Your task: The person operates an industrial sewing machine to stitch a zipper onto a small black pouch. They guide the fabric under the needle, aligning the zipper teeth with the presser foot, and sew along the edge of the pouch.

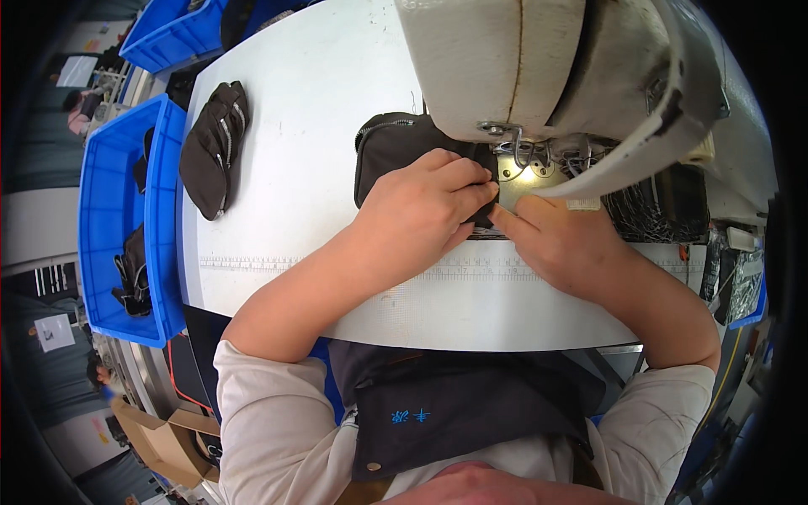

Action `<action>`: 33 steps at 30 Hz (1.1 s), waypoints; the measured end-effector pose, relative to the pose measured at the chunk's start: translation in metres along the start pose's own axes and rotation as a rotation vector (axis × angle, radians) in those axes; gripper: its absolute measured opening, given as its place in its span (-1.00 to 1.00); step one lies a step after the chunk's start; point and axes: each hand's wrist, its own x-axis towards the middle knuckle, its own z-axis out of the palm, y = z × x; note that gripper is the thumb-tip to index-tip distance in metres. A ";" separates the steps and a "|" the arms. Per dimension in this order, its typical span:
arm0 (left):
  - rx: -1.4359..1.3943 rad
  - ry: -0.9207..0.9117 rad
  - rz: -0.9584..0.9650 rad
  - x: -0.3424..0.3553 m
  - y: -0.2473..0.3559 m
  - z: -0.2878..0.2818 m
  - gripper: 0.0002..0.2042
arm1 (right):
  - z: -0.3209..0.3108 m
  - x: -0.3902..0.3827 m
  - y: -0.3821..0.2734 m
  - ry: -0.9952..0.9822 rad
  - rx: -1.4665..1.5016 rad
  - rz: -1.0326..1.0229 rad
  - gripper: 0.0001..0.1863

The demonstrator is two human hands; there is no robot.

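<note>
A dark zippered pouch lies on the white sewing table, its right edge beside the lit needle plate of a sewing machine. Across the pouch rests my left hand, fingers bent together and gripping its right edge. My right hand comes in from the other side, thumb and forefinger closed at the same edge, close to the left fingertips. Its other fingers are partly hidden under the machine's curved white guard. A second dark pouch with silver zippers lies apart at the table's left.
Left of the table stands a blue bin with dark pieces inside; another blue bin is farther back. A printed ruler strip runs along the table. Thread scraps gather right of the needle. An open cardboard box sits lower left.
</note>
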 end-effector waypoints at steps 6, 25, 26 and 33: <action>0.095 0.032 -0.004 0.005 -0.008 0.000 -0.53 | 0.006 0.003 0.007 0.011 -0.037 0.042 -0.65; 0.191 0.077 0.025 0.004 -0.008 0.000 -0.61 | 0.006 0.001 0.007 0.045 -0.013 0.006 -0.59; 0.163 0.077 0.010 0.004 -0.007 0.000 -0.58 | 0.006 0.001 0.007 0.055 -0.008 0.004 -0.60; 0.213 0.128 0.002 0.005 -0.012 0.006 -0.62 | 0.014 0.007 0.010 0.107 -0.098 0.042 -0.66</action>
